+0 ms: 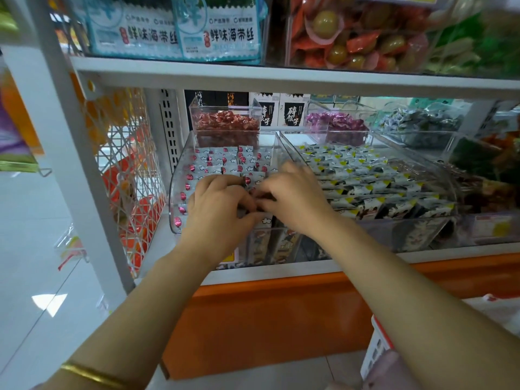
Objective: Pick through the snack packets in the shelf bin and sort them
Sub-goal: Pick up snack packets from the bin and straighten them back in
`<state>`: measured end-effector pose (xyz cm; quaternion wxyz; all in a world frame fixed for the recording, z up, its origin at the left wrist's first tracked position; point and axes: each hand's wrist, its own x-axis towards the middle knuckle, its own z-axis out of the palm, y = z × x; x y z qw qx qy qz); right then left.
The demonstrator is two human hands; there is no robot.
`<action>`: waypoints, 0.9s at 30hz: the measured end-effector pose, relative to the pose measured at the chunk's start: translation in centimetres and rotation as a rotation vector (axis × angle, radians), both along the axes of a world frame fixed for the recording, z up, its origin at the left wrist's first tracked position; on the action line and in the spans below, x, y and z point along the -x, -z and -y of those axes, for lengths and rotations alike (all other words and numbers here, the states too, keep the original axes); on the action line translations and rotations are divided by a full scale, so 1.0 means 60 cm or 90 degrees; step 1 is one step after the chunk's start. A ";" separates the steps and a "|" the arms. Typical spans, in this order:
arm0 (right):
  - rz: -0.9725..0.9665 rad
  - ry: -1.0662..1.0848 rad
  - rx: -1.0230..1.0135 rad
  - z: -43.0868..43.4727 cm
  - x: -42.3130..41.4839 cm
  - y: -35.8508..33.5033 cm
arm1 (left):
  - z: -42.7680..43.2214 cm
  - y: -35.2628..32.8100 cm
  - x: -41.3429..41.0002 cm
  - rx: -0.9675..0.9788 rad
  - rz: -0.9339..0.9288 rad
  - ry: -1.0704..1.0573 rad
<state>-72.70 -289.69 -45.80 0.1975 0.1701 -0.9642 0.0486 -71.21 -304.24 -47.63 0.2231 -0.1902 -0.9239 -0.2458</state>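
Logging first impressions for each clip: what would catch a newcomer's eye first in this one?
Two bare hands, the left hand and the right hand, meet at centre, fingers curled round small pale-blue snack packets with red dots in a clear plastic shelf bin. Right of it, a second clear bin holds black, white and yellow packets; above, large teal seaweed bags line the upper shelf.

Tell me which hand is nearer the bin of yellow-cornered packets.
Right. The right hand sits just left of the yellow-cornered bin; the left hand is farther left. Both are pinching red-dot packets in the neighbouring bin.
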 end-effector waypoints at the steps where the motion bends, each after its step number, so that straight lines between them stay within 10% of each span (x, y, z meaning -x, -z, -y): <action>1: 0.015 -0.008 -0.015 0.000 0.000 -0.001 | 0.003 -0.004 0.000 -0.009 -0.002 -0.003; 14: 0.072 0.028 0.078 -0.006 0.037 -0.042 | 0.029 -0.018 0.001 -0.029 0.058 -0.036; 22: 0.054 0.080 -0.074 0.014 0.065 -0.019 | 0.032 -0.023 -0.001 -0.034 0.060 -0.044; 27: 0.092 0.014 0.077 0.006 0.059 -0.035 | 0.038 -0.024 -0.001 -0.047 0.051 -0.041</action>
